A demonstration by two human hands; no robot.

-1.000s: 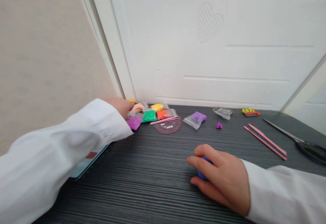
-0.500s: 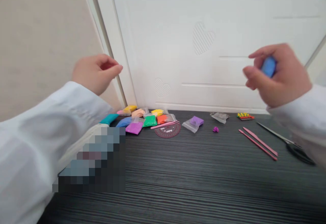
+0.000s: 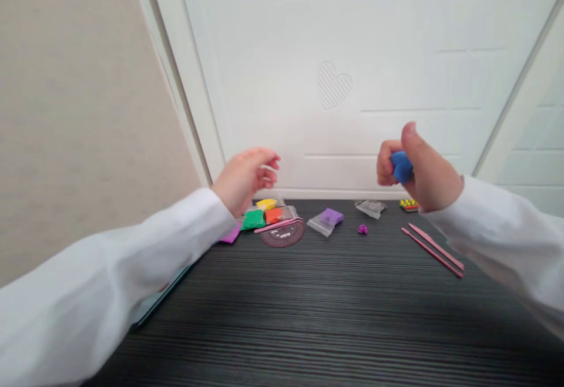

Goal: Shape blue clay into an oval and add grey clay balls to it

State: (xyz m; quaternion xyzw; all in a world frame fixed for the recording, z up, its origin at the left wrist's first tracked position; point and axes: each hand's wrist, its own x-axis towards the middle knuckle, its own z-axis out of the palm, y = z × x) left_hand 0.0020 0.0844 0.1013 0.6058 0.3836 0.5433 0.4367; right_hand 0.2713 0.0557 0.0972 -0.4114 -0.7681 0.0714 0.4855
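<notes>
Head view: both hands raised above a dark, grained tabletop (image 3: 308,316) before a white panel (image 3: 273,40). The right hand (image 3: 425,170), thumb pointing up, has its fingers curled around a blue lump (image 3: 401,167), which is held clear of the surface. The left hand (image 3: 247,175) is loosely bent, its fingers apart, near the green packet (image 3: 253,219), yellow packet (image 3: 267,205) and orange packet (image 3: 273,215); a magenta packet (image 3: 231,234) shows partly beside its cuff. A pink tool (image 3: 276,226) lies along the far edge of a round transparent template (image 3: 283,239). Farther right lie a purple packet (image 3: 332,216), a small magenta lump (image 3: 362,229), a clear bag (image 3: 371,208) and two pink tools (image 3: 434,245), roughly parallel. A yellow-and-green piece (image 3: 409,205) sits just beyond the right cuff, partly hidden.
</notes>
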